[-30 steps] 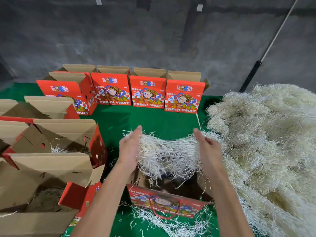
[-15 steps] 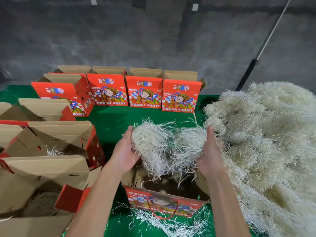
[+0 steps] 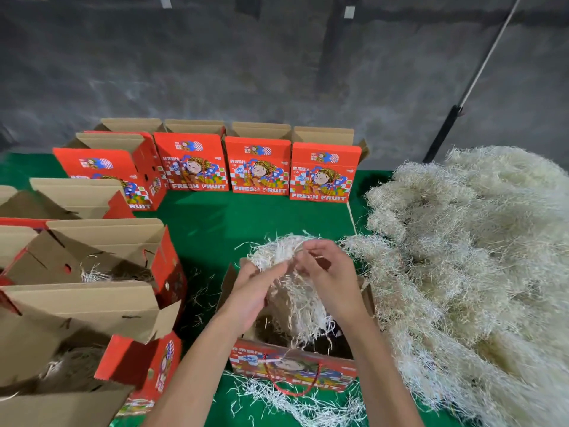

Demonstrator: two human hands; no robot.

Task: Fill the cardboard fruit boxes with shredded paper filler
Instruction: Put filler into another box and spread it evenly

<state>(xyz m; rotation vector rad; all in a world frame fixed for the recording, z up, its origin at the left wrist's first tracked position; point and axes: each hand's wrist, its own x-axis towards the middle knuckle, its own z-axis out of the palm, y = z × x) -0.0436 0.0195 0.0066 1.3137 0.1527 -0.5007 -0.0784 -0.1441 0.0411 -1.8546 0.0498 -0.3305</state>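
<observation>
An open red fruit box (image 3: 292, 369) with a red cord handle stands right in front of me. Over its opening I hold a wad of pale shredded paper (image 3: 289, 291). My left hand (image 3: 255, 291) cups the wad from the left with curled fingers. My right hand (image 3: 326, 272) pinches strands at its top right. The two hands nearly touch. Most of the box's inside is hidden by the wad and my hands.
A big heap of shredded paper (image 3: 480, 257) fills the right side of the green table (image 3: 246, 217). Open boxes with filler (image 3: 101, 257) stand at the left. A row of red boxes (image 3: 258, 167) lines the back. Loose strands (image 3: 295, 405) lie at the front edge.
My hands have come together from wide apart, bunching the spread paper into a tight wad and lowering it over the front box.
</observation>
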